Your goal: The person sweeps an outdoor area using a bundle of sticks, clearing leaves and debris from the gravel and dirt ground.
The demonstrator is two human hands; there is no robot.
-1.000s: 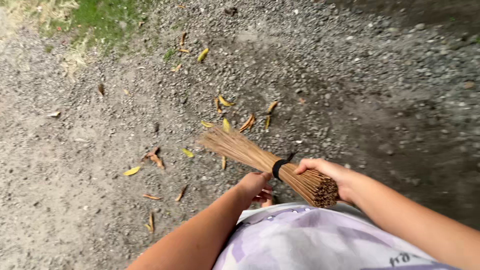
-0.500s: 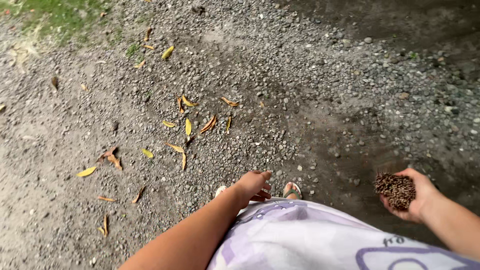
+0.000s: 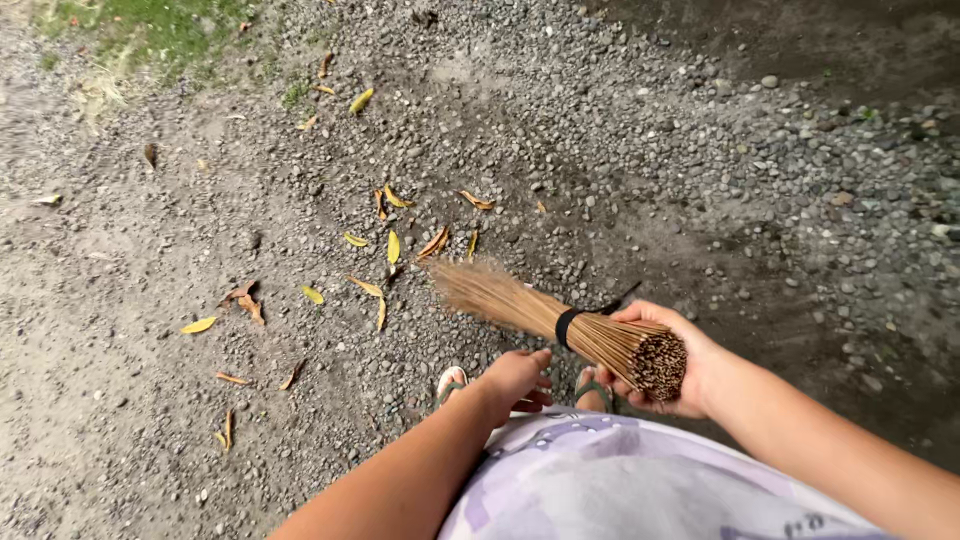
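right hand (image 3: 668,352) fingers closed around stick broom (image 3: 560,325) at butt end | long axis runs up-left, bristles beside yellow leaves (image 3: 392,245) on gravel | left hand (image 3: 515,378) nearer, loosely curled, holding nothing

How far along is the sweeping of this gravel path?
Done: the gravel to the right shows no leaves. In hand: the right hand grips the stick broom, its tips at the nearest leaves; the left hand is empty. Left: leaves lie scattered on the left, up to the grass.
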